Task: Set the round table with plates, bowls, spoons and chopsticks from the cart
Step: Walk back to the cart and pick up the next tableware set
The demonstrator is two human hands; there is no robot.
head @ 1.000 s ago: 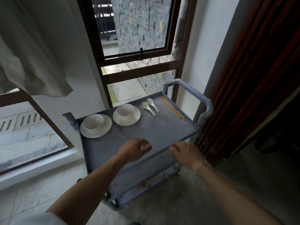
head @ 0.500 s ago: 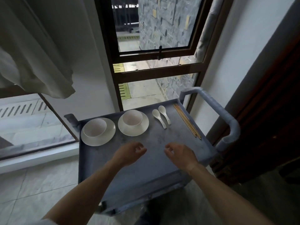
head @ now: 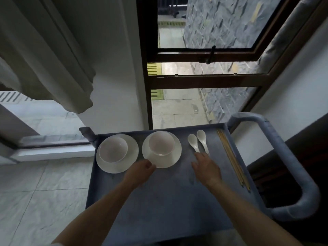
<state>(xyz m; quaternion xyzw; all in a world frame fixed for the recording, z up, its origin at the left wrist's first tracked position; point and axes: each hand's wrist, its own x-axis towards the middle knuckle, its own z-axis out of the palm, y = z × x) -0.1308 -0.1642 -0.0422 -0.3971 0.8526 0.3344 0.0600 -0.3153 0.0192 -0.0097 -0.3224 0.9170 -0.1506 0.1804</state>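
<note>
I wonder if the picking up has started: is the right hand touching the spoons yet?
Cannot tell. In the head view the right hand reaches to the near ends of the two spoons, its fingertips overlapping the handles, but neither contact nor gap shows plainly.

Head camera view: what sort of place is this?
Probably a restaurant or dining room: a grey service cart carries bowls on plates, spoons and chopsticks, beside a window.

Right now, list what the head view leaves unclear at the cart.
- Left hand: its fingertips are hidden at the right plate rim, so contact is unclear.
- Right hand: its fingertips cover the spoons handle ends, so grip is unclear.
- Chopsticks: too thin to count.
</note>
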